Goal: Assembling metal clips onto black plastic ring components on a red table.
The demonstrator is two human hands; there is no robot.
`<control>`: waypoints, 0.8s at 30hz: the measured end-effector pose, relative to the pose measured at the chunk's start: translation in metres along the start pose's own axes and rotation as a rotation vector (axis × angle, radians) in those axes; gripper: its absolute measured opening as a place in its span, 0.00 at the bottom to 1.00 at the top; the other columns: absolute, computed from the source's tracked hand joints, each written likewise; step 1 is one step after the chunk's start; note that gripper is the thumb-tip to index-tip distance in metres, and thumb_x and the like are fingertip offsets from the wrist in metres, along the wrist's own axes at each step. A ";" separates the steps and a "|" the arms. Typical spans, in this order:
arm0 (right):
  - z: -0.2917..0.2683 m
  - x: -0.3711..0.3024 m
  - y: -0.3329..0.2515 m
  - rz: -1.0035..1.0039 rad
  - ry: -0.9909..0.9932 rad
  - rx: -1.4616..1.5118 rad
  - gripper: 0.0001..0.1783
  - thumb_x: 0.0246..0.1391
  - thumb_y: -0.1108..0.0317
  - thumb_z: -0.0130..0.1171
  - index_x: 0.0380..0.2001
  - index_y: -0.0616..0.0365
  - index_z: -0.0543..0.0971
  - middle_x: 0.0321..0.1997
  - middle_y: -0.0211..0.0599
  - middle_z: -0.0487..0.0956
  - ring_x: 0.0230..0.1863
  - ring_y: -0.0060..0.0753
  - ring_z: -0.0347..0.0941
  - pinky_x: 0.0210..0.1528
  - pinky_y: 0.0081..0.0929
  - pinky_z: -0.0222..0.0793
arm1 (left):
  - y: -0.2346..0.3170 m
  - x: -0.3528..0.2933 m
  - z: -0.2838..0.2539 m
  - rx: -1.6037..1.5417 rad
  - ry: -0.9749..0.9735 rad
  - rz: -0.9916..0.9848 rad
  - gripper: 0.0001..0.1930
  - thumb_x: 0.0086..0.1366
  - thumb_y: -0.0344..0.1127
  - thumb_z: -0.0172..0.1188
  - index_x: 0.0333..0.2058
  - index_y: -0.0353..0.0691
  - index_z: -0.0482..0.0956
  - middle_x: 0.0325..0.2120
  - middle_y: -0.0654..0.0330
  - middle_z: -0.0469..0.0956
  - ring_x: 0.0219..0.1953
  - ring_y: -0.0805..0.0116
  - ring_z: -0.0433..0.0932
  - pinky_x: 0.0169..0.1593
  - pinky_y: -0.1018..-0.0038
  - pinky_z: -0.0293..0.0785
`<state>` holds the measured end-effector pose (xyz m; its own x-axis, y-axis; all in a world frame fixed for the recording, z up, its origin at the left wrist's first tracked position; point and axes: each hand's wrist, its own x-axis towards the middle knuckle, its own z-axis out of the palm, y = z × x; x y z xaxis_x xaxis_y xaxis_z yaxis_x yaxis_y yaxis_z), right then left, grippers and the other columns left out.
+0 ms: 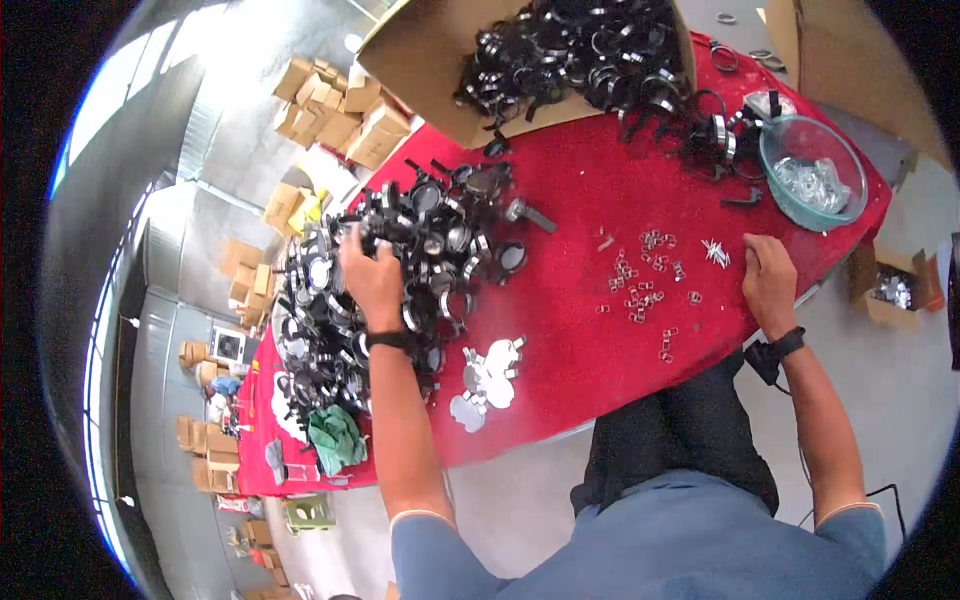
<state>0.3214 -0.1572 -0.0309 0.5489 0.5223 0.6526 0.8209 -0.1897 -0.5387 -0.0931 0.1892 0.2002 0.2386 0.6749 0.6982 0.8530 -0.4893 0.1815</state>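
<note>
My left hand (374, 285) reaches into a big heap of watch-like pieces (440, 240) with round silver cases and black bands. Its thumb and forefinger are apart over a dark piece, with no clear grip showing. At the table's near right edge lies my right hand (770, 283), its fingers curled; whatever is under them is hidden. Left of it is a little bunch of thin silver pins (716, 253). Farther left are scattered small metal loops (640, 290). Several flat, pale round discs with tabs (490, 378) lie nearer to me, beside the heap.
A cardboard box (425, 60) at the far side holds more black-banded pieces (590, 55). A clear greenish bowl (815, 215) with shiny bits stands at the far right of the red-covered table (560, 290). Green cloth (337, 440) lies left; an open carton (880, 310) sits right, below the table.
</note>
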 end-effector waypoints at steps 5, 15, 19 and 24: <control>-0.001 0.001 -0.001 -0.005 0.045 -0.029 0.12 0.61 0.78 0.60 0.48 0.60 0.82 0.43 0.49 0.83 0.46 0.57 0.81 0.48 0.50 0.78 | 0.070 -0.024 0.050 -0.208 -0.175 0.089 0.26 0.61 0.31 0.69 0.59 0.33 0.83 0.64 0.34 0.76 0.68 0.39 0.73 0.74 0.57 0.65; -0.005 0.006 -0.010 0.072 0.054 0.032 0.11 0.56 0.80 0.61 0.42 0.60 0.83 0.38 0.48 0.82 0.43 0.56 0.81 0.46 0.49 0.79 | 0.222 -0.018 0.214 -0.437 -0.612 0.487 0.24 0.64 0.28 0.65 0.60 0.37 0.81 0.62 0.37 0.77 0.63 0.39 0.78 0.68 0.55 0.74; -0.006 0.007 -0.010 0.095 0.034 0.037 0.10 0.56 0.80 0.61 0.42 0.61 0.82 0.38 0.47 0.82 0.43 0.54 0.81 0.46 0.47 0.80 | 0.259 -0.025 0.282 -0.350 -0.526 0.612 0.25 0.63 0.23 0.58 0.59 0.45 0.84 0.68 0.32 0.69 0.62 0.38 0.78 0.66 0.53 0.76; -0.008 0.006 -0.010 0.125 0.043 0.086 0.11 0.56 0.79 0.62 0.43 0.61 0.82 0.39 0.47 0.83 0.43 0.53 0.82 0.46 0.46 0.80 | 0.271 -0.030 0.312 -0.235 -0.555 0.614 0.18 0.65 0.25 0.61 0.53 0.42 0.85 0.58 0.37 0.78 0.57 0.38 0.81 0.63 0.53 0.78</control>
<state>0.3180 -0.1584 -0.0173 0.6540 0.4629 0.5983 0.7299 -0.1784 -0.6598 0.2759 0.2087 0.0121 0.8710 0.3958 0.2910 0.3952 -0.9164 0.0637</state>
